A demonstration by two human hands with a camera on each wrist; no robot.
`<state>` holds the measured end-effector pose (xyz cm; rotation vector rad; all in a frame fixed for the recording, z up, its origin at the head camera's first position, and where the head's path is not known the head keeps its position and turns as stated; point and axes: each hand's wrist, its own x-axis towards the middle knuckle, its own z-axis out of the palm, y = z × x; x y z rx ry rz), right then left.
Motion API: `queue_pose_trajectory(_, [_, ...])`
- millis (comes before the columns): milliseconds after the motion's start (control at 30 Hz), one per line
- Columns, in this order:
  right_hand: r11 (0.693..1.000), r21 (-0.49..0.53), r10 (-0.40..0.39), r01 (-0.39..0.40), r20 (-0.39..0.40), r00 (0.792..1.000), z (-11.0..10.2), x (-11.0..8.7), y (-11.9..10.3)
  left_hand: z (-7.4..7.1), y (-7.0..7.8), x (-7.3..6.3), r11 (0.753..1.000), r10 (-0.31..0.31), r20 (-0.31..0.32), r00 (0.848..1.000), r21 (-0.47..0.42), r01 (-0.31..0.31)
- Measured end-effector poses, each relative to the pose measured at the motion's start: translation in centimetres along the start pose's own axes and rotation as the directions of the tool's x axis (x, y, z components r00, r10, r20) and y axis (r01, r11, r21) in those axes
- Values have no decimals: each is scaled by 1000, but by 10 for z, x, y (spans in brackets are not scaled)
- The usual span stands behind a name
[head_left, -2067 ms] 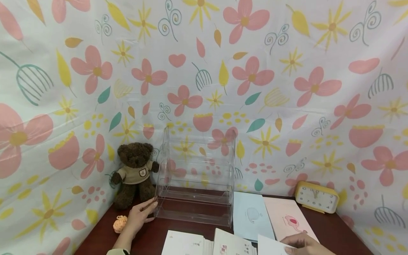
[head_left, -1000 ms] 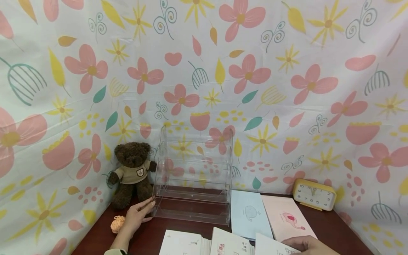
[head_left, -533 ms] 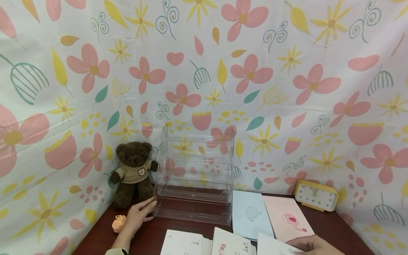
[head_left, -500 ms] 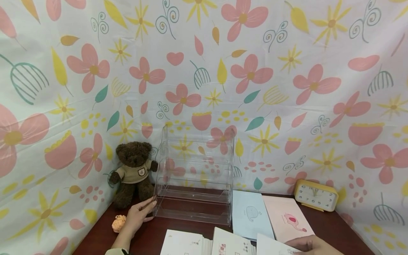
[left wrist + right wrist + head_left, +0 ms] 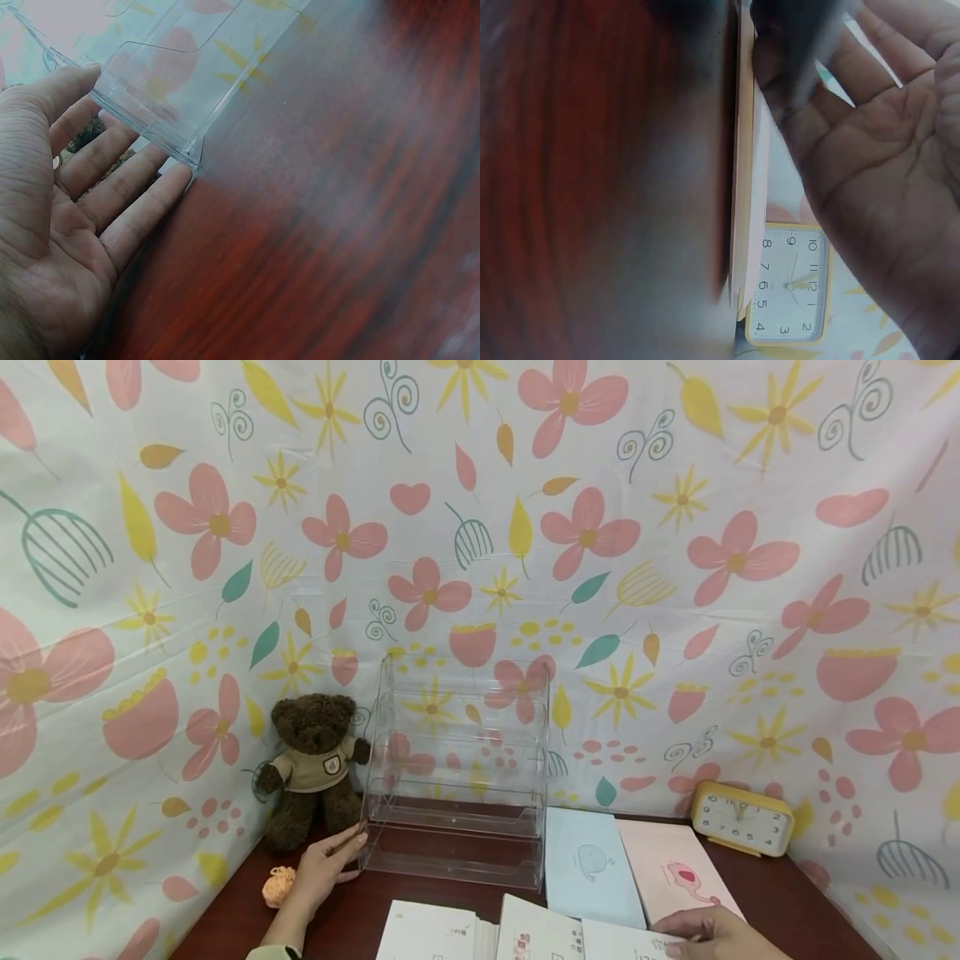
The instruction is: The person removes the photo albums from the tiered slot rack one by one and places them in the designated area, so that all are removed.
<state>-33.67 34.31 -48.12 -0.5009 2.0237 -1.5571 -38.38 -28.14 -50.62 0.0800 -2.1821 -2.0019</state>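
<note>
My left hand rests its fingertips against the lower left side of a clear tiered display rack. In the left wrist view its fingers are mostly straight along the rack's bottom edge. At lower right, my right hand pinches the right edge of a white booklet, whose left side borders a middle stack of white booklets. Another white stack lies to the left of that. In the right wrist view a dark blurred shape hides part of the right hand's fingers.
A blue booklet and a pink booklet lie right of the rack. Behind them stands a yellow clock. A brown teddy bear sits left of the rack, with an orange yarn ball nearby. Floral cloth hangs behind.
The white booklet in my right hand has shifted left, towards the middle stack, and the hand has moved with it. My left hand stays at the rack.
</note>
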Motion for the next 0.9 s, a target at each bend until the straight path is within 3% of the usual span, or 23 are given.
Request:
queue_pose_trajectory(133, [1000,-17,0,0,-9,1000,-1,-1,1,0,0,0,1000,-11,-4,1000,-1,11])
queue_pose_trajectory(333, [998,-11,-56,56,60,997,-3,4,2,0,0,3,1000,-1,-5,1000,-3,1])
queue_pose_trajectory(633, [999,-29,-45,46,39,998,4,6,1,-2,-1,2,1000,-10,-14,1000,19,11])
queue_pose_trajectory(800, [994,-106,-25,21,-42,999,7,8,-3,-5,1,2,1000,-3,-36,999,26,4])
queue_pose_trajectory(900, [983,-186,-31,8,-119,992,10,11,-11,-9,12,2,1000,28,-51,998,1,-28])
